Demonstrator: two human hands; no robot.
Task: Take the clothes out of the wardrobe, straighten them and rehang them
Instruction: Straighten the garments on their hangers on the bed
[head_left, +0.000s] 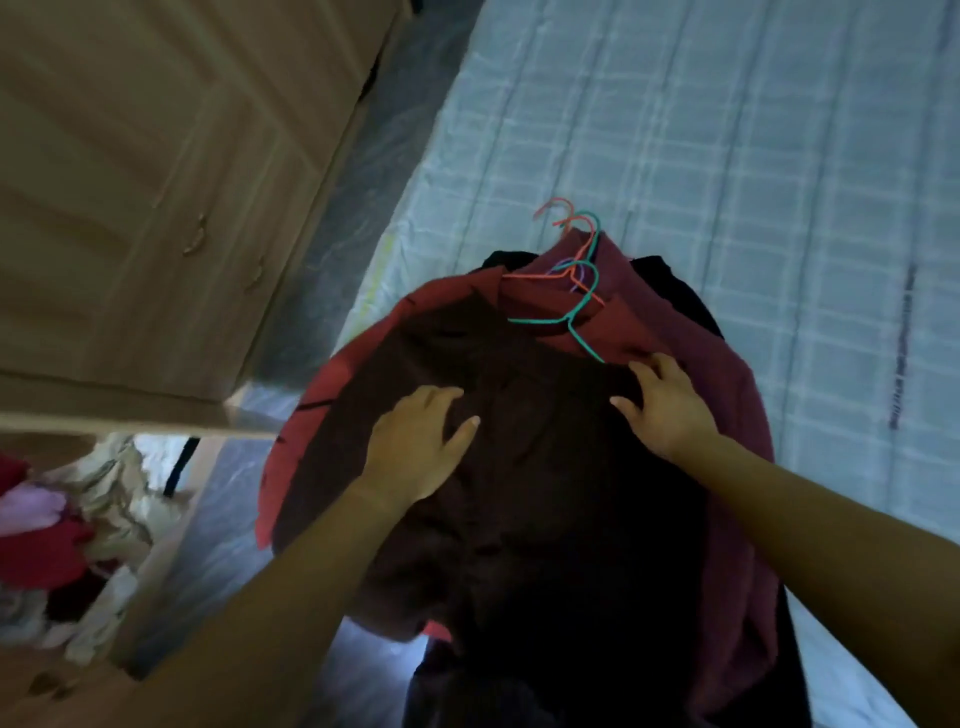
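Here, your left hand (421, 441) lies flat, fingers spread, on the top shirt (519, 493). Your right hand (667, 402) rests near it by the collar, fingers apart and lightly bent, gripping nothing. The shirt is dark maroon and creased, its collar end away from you and its length running toward you. It tops a pile of clothes (737, 415) on the edge of the bed (727, 156), with red, burgundy and black layers beneath. Orange, green and purple hangers (537, 321) point their hooks away from you; I cannot tell how many there are.
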